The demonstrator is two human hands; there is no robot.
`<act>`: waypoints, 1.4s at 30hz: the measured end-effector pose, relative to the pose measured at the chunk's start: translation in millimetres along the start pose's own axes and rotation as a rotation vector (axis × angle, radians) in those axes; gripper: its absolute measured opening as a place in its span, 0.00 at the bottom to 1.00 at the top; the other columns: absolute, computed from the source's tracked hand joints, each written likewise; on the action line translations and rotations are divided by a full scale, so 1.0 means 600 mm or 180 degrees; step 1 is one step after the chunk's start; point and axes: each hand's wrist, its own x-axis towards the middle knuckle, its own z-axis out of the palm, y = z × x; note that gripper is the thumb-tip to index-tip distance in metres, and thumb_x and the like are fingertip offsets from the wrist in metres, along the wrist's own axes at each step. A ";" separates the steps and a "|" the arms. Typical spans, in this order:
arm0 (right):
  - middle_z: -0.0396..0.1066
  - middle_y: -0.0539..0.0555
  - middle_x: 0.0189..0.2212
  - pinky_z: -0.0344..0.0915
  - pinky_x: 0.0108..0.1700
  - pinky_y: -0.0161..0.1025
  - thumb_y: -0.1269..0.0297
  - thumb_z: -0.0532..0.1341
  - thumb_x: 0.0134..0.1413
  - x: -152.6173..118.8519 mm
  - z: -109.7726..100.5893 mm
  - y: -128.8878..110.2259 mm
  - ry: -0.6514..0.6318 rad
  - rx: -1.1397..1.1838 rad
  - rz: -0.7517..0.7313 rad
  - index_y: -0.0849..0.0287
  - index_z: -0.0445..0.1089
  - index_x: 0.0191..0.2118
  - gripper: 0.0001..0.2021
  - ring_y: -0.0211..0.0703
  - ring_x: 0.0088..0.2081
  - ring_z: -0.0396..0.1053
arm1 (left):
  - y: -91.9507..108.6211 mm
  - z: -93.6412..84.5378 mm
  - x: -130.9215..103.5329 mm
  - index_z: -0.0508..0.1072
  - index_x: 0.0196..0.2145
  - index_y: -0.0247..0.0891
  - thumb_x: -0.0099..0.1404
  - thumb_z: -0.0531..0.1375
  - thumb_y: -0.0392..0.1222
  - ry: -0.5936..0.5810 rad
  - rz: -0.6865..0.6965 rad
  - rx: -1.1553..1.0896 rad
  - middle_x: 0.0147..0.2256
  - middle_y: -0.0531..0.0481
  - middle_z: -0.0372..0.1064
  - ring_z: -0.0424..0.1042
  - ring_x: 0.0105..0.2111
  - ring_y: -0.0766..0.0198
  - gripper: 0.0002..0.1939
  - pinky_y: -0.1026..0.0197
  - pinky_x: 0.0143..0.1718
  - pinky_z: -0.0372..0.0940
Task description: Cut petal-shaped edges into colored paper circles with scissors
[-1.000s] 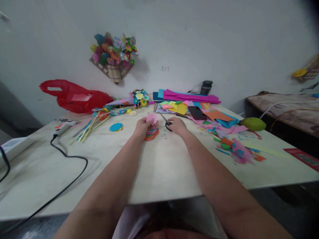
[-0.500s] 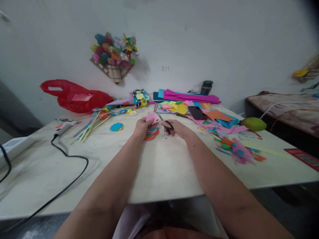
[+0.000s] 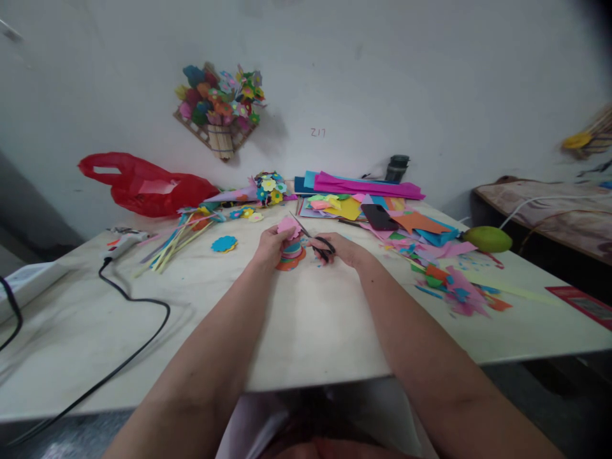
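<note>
Between the fingers of my left hand [image 3: 272,245] is a pink paper piece [image 3: 287,225] with a scalloped edge. My right hand [image 3: 337,247] grips scissors [image 3: 325,246] by their black handles. The blades point up and left, with their tips close to the right edge of the pink paper. Whether they touch it I cannot tell. Under and beside my left hand, a stack of scalloped paper shapes [image 3: 291,258] in several colours lies on the table. Farther left rests a blue scalloped paper shape [image 3: 224,243] with a yellow one showing beneath.
To the left are a glue gun [image 3: 125,245] with a black cord, paper strips [image 3: 179,244] and a red plastic bag [image 3: 153,185]. Coloured paper sheets [image 3: 363,185], a phone [image 3: 378,217], paper scraps [image 3: 461,290] and a green fruit [image 3: 488,239] lie at the back and right.
The scissors have turned so their blades lean more to the left, nearer the pink paper. My left hand and the pink paper have shifted very slightly left.
</note>
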 end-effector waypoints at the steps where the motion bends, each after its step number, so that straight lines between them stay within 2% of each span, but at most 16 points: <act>1: 0.69 0.48 0.21 0.54 0.17 0.29 0.58 0.62 0.62 0.000 0.001 -0.001 0.0009 -0.0007 -0.0015 0.63 0.70 0.34 0.12 0.32 0.18 0.66 | 0.001 0.001 0.000 0.74 0.33 0.34 0.50 0.71 0.34 0.0012 -0.0005 -0.0004 0.31 0.46 0.76 0.78 0.33 0.61 0.12 0.59 0.37 0.73; 13: 0.68 0.47 0.20 0.54 0.16 0.27 0.61 0.61 0.62 0.005 0.002 0.002 0.0093 -0.0012 -0.0045 0.62 0.70 0.35 0.09 0.31 0.18 0.65 | 0.002 0.001 -0.001 0.73 0.33 0.35 0.48 0.72 0.34 -0.0018 -0.0059 -0.0100 0.33 0.46 0.76 0.79 0.36 0.60 0.15 0.56 0.42 0.73; 25: 0.67 0.46 0.19 0.52 0.15 0.27 0.60 0.61 0.61 0.014 0.003 0.014 0.0137 -0.0090 -0.0111 0.61 0.68 0.31 0.11 0.30 0.17 0.63 | 0.007 0.010 -0.006 0.74 0.33 0.34 0.50 0.70 0.33 0.0057 -0.0089 -0.0056 0.34 0.43 0.77 0.79 0.41 0.55 0.13 0.54 0.43 0.74; 32: 0.67 0.47 0.20 0.51 0.16 0.28 0.59 0.61 0.61 0.017 0.002 0.018 0.0129 -0.0093 -0.0154 0.61 0.67 0.31 0.11 0.30 0.17 0.63 | 0.002 0.006 -0.001 0.74 0.32 0.34 0.48 0.70 0.31 0.0105 -0.0056 -0.0151 0.33 0.43 0.77 0.79 0.38 0.57 0.13 0.55 0.42 0.74; 37: 0.67 0.46 0.20 0.51 0.16 0.28 0.58 0.61 0.61 0.021 0.002 0.024 0.0128 -0.0159 -0.0203 0.60 0.66 0.30 0.12 0.30 0.17 0.63 | 0.001 0.004 0.001 0.72 0.32 0.36 0.47 0.72 0.33 0.0088 -0.0037 -0.0150 0.31 0.47 0.76 0.79 0.37 0.59 0.15 0.56 0.43 0.74; 42: 0.67 0.46 0.20 0.51 0.16 0.29 0.58 0.62 0.61 0.022 0.001 0.025 0.0145 -0.0156 -0.0201 0.60 0.67 0.31 0.12 0.30 0.17 0.63 | -0.001 0.003 0.002 0.72 0.33 0.36 0.47 0.73 0.34 0.0057 -0.0028 -0.0191 0.33 0.45 0.77 0.79 0.39 0.55 0.16 0.54 0.42 0.75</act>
